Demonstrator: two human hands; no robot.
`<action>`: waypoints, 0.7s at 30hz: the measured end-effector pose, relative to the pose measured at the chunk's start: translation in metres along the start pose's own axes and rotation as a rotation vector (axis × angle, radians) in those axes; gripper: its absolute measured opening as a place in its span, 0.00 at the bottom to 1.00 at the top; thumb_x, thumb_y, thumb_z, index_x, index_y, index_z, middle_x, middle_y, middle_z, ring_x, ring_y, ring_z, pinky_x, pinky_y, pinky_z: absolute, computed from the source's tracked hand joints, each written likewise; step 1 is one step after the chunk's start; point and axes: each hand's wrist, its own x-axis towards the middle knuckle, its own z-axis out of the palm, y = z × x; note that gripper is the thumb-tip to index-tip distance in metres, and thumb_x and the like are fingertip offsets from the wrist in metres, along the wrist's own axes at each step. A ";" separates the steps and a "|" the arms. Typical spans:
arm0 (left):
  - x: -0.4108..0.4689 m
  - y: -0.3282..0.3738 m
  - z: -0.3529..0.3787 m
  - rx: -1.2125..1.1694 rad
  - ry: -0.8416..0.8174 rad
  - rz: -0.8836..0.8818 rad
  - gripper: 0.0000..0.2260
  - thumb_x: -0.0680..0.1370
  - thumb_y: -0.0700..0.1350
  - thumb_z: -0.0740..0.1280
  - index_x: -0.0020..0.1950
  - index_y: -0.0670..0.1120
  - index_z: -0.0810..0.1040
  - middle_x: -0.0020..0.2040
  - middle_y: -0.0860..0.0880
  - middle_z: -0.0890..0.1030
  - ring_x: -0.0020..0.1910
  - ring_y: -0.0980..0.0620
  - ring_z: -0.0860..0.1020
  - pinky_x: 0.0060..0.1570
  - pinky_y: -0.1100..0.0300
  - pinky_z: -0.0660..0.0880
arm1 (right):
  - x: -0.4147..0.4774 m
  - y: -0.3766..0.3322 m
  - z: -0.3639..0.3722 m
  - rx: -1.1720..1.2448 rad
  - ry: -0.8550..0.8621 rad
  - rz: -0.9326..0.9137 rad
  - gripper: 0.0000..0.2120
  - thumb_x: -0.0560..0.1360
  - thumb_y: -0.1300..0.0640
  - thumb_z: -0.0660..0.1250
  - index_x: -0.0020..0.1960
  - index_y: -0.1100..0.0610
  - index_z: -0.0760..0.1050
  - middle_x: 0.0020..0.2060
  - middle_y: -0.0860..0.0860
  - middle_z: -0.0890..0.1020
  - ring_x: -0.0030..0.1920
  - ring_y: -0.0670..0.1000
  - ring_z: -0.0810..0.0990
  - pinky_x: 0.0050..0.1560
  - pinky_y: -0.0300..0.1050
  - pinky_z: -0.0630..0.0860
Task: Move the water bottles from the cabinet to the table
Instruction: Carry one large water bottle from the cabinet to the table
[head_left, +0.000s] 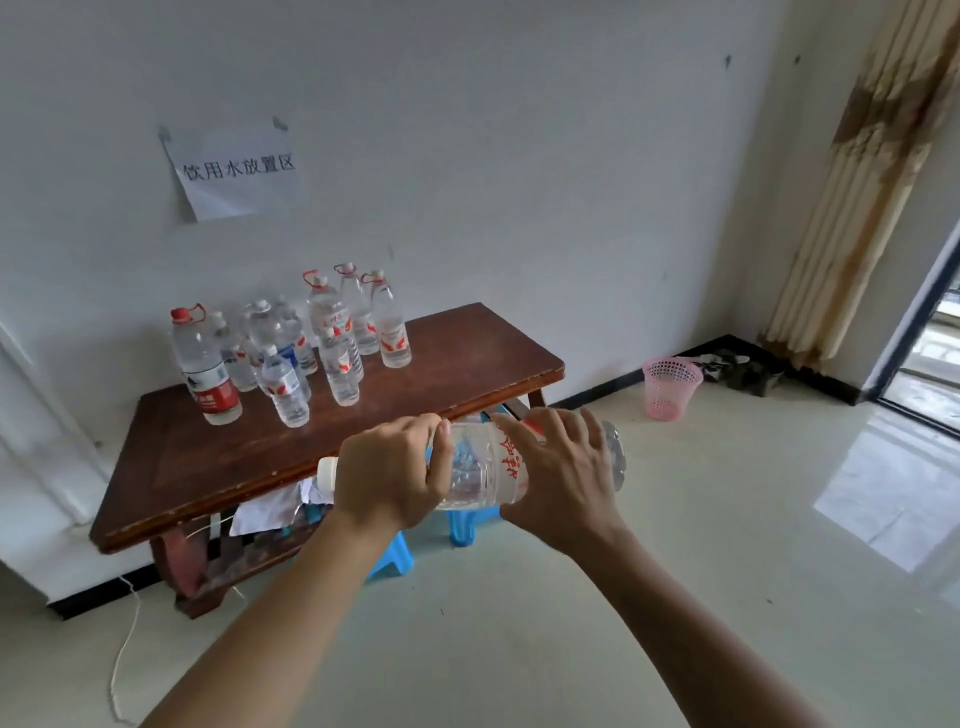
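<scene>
Centre frame, the nearest bottle (483, 467) is clear with a white cap and red lettering. Centre left, the table (467, 353) is dark reddish-brown, and its standing bottles (340, 364) are clear with red-and-white labels. Right of centre, the basket (670, 387) is pink mesh.

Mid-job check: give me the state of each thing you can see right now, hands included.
held bottle: capped, horizontal, in the air.
left hand: grips its neck end.
right hand: fingers spread on its body.
standing bottles: upright, grouped on the table.
pink basket: upright on floor.
</scene>
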 end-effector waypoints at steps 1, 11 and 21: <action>0.019 -0.016 0.018 0.005 -0.009 -0.022 0.19 0.80 0.52 0.54 0.37 0.48 0.79 0.31 0.51 0.80 0.29 0.46 0.79 0.26 0.59 0.70 | 0.028 0.005 0.017 0.017 -0.030 -0.010 0.44 0.56 0.35 0.79 0.69 0.45 0.72 0.60 0.52 0.78 0.61 0.58 0.76 0.68 0.69 0.69; 0.121 -0.153 0.158 -0.022 -0.010 -0.088 0.22 0.81 0.54 0.52 0.38 0.48 0.79 0.30 0.51 0.80 0.27 0.47 0.79 0.25 0.58 0.73 | 0.197 0.020 0.172 0.051 -0.135 -0.099 0.43 0.58 0.28 0.73 0.69 0.43 0.72 0.59 0.51 0.78 0.61 0.57 0.76 0.68 0.66 0.70; 0.243 -0.323 0.300 -0.007 -0.215 -0.131 0.24 0.82 0.59 0.52 0.42 0.49 0.82 0.34 0.51 0.82 0.31 0.50 0.79 0.28 0.63 0.65 | 0.368 0.008 0.338 0.054 -0.288 -0.012 0.41 0.59 0.35 0.78 0.70 0.41 0.71 0.61 0.49 0.77 0.63 0.56 0.74 0.67 0.64 0.68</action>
